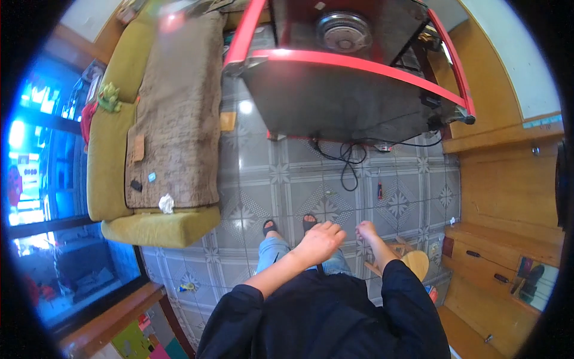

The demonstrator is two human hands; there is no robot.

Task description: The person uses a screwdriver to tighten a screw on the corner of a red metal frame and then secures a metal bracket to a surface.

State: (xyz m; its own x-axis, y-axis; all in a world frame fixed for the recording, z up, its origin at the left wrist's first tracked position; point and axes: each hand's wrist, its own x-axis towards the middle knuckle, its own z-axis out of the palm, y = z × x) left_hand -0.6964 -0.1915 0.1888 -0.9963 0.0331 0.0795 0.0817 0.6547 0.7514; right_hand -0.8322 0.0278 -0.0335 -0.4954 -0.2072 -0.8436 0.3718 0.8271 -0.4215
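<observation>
My left hand (324, 242) is held in front of my body, back upward, with its fingers curled in. What those fingers hold, if anything, is hidden. A short gap to the right is my right hand (366, 230), also closed, and its contents cannot be made out. Beyond my hands, a screwdriver (379, 190) with a red and black handle lies on the tiled floor. Farther off stands a large red-edged frame (359, 61) with a dark panel (335, 102) facing me and a round, ringed unit (345, 34) inside it.
A black cable (353, 157) is looped on the floor by the frame. To the left is a green sofa (161, 226) with a brown cover. A wooden stool (417, 264) is close to my right arm. Wooden cabinets (502, 197) line the right side.
</observation>
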